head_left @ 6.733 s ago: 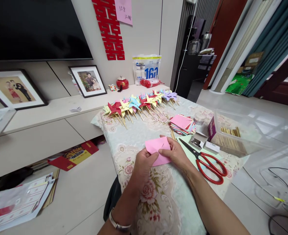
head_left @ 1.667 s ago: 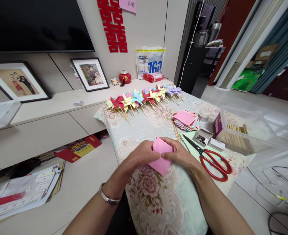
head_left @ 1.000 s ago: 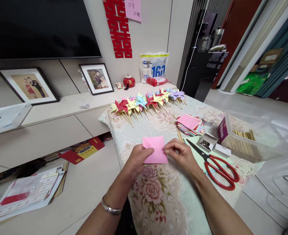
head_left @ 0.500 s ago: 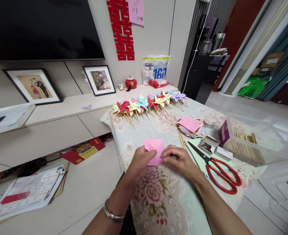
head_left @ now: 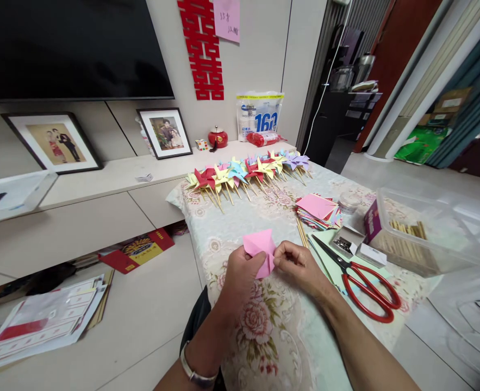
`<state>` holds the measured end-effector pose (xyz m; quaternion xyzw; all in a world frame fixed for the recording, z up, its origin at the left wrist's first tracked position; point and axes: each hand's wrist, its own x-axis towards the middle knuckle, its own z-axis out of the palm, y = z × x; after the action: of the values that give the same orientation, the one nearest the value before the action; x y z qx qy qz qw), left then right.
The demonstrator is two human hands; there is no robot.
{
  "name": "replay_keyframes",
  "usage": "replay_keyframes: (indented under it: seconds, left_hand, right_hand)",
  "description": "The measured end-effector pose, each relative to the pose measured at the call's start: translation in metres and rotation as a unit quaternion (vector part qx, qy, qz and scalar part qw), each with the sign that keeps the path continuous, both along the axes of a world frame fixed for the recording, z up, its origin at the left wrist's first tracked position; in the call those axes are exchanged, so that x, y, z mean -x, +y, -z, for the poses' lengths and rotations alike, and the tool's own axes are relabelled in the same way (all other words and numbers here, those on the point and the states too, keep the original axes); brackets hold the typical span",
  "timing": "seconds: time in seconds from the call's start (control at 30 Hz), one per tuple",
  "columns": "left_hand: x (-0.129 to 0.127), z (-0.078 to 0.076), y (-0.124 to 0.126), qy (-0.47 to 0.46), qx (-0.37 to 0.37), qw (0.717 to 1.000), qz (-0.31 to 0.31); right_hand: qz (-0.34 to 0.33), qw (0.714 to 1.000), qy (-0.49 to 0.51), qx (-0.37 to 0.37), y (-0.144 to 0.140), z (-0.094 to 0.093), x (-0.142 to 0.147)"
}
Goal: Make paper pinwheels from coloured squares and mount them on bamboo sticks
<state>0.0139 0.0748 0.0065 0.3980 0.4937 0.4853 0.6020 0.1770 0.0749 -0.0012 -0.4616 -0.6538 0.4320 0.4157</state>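
Note:
A square sheet of pink paper (head_left: 258, 240) is held above the flowered tablecloth (head_left: 256, 326). My left hand (head_left: 242, 276) grips it from the left, with the thumb pressed on its front and a fold of paper beside the thumb. At the right edge, my right hand (head_left: 299, 267) pinches the paper between thumb and fingertips; the other fingers are curled. Right of that hand lie scissors (head_left: 372, 288) with red handles, a small open box of metal pieces (head_left: 348, 241) and a few wooden sticks (head_left: 302, 232). Behind them sits a stack of coloured paper squares (head_left: 318, 209).
Several finished paper pinwheels (head_left: 240, 172) on sticks lie in a row at the table's far side. A clear plastic bin (head_left: 411, 233) with wooden sticks stands at the right. Beyond the table is a cabinet (head_left: 121, 179) holding framed photos (head_left: 166, 133).
The pink paper has turned a little and shifted slightly right, and a fold now shows beside my left thumb. My left forearm has moved right; my right hand stays at the paper's edge.

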Motion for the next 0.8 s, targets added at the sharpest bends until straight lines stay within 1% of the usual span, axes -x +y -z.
replay_keyframes:
  seconds: [0.07,0.13,0.23,0.63,0.8]
  left_hand:
    - [-0.002,-0.004,-0.003,0.006,-0.001,1.0,-0.004]
    - [-0.004,-0.007,-0.006,0.022,0.002,1.0,-0.021]
    - [-0.007,-0.008,-0.008,0.029,0.004,0.999,-0.03]
    - [-0.012,0.0,-0.006,0.034,0.001,0.998,-0.054]
    - [-0.013,0.003,-0.006,0.066,-0.01,0.997,-0.046]
  right_hand:
    - [0.012,1.0,-0.006,0.008,0.001,0.002,0.0]
    - [0.02,1.0,-0.011,0.009,0.002,0.003,0.0]
    - [0.025,0.999,-0.022,0.008,0.003,0.004,0.0]
    - [0.039,0.998,-0.039,-0.005,0.003,0.007,0.0]
    - [0.042,0.998,-0.041,-0.003,0.003,0.005,0.0]
